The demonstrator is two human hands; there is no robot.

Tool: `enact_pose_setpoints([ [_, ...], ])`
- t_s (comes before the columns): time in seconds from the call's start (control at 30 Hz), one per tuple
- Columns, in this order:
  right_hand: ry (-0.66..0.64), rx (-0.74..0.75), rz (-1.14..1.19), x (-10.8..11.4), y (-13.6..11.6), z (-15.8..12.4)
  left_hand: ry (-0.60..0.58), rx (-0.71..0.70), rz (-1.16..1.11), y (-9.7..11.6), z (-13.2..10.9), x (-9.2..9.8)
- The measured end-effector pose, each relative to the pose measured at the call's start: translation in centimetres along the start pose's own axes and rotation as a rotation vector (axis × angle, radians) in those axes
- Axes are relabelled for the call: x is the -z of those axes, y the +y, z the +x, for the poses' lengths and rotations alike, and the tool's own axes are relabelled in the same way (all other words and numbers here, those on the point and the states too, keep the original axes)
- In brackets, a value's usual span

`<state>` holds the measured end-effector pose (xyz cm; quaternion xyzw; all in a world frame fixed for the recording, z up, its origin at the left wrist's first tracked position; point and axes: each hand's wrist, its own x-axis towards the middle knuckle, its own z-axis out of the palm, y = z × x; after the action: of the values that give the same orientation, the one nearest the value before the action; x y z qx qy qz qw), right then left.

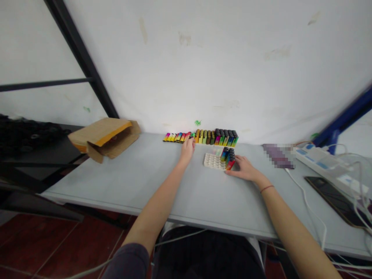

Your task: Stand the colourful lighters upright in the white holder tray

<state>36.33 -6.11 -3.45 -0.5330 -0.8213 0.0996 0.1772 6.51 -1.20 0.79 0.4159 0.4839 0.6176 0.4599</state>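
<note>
My left hand (188,150) reaches to the back of the table, its fingers closed on what looks like a lighter, mostly hidden by the fingertips. Just beyond it lies a row of colourful lighters (175,137). My right hand (245,169) grips the right end of a white tray (214,161) with round holes, thumb at the front and fingers behind. Several lighters with black tops (230,158) stand upright in the tray's right part; its left holes are bare. Behind it, against the wall, stand yellow and brown lighters (205,137) and multicoloured lighters (226,137).
An opened cardboard box (104,135) lies at the table's left end. To the right are a phone-like object (277,155), a white power strip (325,162), a dark phone (334,197) and loose white cables. The wall closes off the table's (116,182) far edge.
</note>
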Motion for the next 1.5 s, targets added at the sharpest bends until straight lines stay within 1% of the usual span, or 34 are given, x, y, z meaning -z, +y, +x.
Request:
enact_pose_setpoints([
  [0.1, -0.001, -0.003, -0.007, 0.1, -0.1, 0.0, 0.027, 0.149, -0.079, 0.4, -1.2, -0.9],
  [0.17, -0.007, -0.007, -0.012, 0.2, -0.2, 0.0, 0.051, 0.221, -0.13, 0.7, -2.0, -1.2],
  [0.27, -0.007, -0.007, -0.019, 0.2, -0.3, 0.0, 0.062, 0.294, -0.219, 1.1, -2.6, -1.6],
  [0.37, 0.003, 0.0, -0.025, 0.2, -0.2, 0.0, 0.07, 0.338, -0.276, 1.4, -2.9, -1.8],
  [0.57, 0.006, 0.01, -0.018, -0.1, 0.1, 0.1, 0.098, 0.343, -0.318, 1.8, -2.9, -1.8],
  [0.77, -0.002, 0.004, -0.027, 0.1, -0.1, 0.1, 0.106, 0.356, -0.344, 1.8, -3.1, -1.8],
  [0.93, -0.007, 0.003, -0.032, 0.1, -0.2, 0.0, 0.055, 0.382, -0.376, 1.5, -3.2, -1.8],
  [1.17, 0.005, 0.009, -0.023, 0.0, -0.1, 0.0, -0.002, 0.399, -0.319, 1.3, -3.0, -1.8],
  [1.27, 0.019, 0.014, -0.025, -0.1, 0.0, 0.0, -0.007, 0.388, -0.316, 1.3, -3.0, -1.7],
  [1.43, 0.016, 0.015, -0.022, -0.1, 0.0, 0.1, 0.022, 0.346, -0.32, 1.2, -3.1, -1.7],
  [1.5, 0.007, 0.009, -0.025, 0.0, -0.1, 0.1, 0.001, 0.315, -0.321, 1.0, -3.1, -1.8],
])
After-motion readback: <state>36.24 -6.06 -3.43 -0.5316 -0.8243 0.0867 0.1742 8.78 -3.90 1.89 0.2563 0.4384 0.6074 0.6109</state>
